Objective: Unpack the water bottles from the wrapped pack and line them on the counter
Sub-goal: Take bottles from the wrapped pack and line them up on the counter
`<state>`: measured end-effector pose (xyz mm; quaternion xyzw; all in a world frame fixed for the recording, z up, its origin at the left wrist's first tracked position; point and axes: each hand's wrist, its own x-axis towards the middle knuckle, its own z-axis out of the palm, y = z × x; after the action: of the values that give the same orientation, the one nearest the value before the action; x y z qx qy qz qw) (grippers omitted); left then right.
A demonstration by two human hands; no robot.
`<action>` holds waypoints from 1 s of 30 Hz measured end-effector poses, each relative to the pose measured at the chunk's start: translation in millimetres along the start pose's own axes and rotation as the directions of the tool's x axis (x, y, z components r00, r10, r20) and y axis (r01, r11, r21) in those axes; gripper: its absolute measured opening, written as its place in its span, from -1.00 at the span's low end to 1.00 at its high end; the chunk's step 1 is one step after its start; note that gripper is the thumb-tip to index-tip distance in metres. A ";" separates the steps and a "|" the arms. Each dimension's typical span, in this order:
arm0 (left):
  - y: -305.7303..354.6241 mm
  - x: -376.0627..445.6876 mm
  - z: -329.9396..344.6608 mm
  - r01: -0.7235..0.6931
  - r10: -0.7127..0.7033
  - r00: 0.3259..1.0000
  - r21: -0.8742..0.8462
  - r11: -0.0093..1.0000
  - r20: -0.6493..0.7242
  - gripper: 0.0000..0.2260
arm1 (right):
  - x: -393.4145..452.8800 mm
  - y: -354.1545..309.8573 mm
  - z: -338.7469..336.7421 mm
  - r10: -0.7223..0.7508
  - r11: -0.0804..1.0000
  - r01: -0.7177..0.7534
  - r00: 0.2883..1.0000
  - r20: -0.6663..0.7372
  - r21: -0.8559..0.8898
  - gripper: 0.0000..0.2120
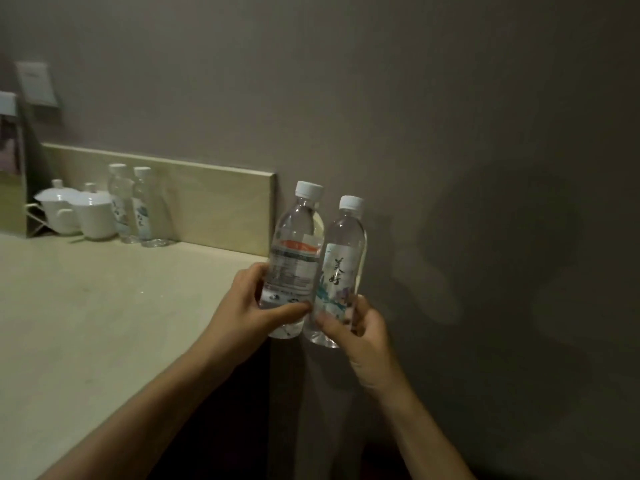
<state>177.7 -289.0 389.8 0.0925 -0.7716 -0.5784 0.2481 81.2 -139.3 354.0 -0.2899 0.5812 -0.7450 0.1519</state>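
Two clear water bottles with white caps are held upright side by side in the air, just past the right end of the beige counter (pixel 104 306). My left hand (pixel 252 306) grips the lower part of the left bottle (pixel 296 251), whose label has a red band. My right hand (pixel 360 327) grips the bottom of the right bottle (pixel 341 265), whose label carries black characters. The two bottles touch each other. Two more water bottles (pixel 133 206) stand together at the back of the counter against the low backsplash (pixel 214 206). No wrapped pack is in view.
Two white lidded cups (pixel 78 211) stand left of the counter bottles. A card stand (pixel 12 161) is at the far left, a wall plate (pixel 36 83) above it. A grey wall fills the right side. The counter ends near my left hand.
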 end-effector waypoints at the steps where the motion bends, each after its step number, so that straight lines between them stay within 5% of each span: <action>1: -2.9 5.5 -12.4 0.008 -0.008 1.000 -0.004 1.000 0.013 -0.56 | 8.0 4.3 9.4 0.005 1.000 -0.005 1.000 0.003 -0.008 -0.54; 10: -45.0 60.4 -128.5 0.059 -0.064 0.994 0.067 0.996 0.083 -0.58 | 71.3 29.7 109.5 0.049 0.977 -0.048 0.999 0.000 -0.208 -0.64; 18: -83.6 83.1 -183.2 0.159 -0.159 0.980 0.003 0.987 0.121 -0.23 | 94.6 62.9 172.1 0.081 0.954 -0.100 0.994 -0.080 -0.283 -0.64; 30: -87.4 91.4 -220.3 0.149 -0.158 0.969 0.057 0.987 0.189 -0.53 | 101.1 70.7 200.0 0.110 0.923 -0.112 0.994 -0.026 -0.368 -0.45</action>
<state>194.4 -542.3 378.8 0.1006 -0.7947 -0.5855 0.1245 115.7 -371.5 343.6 -0.2780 0.7268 -0.6134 0.1353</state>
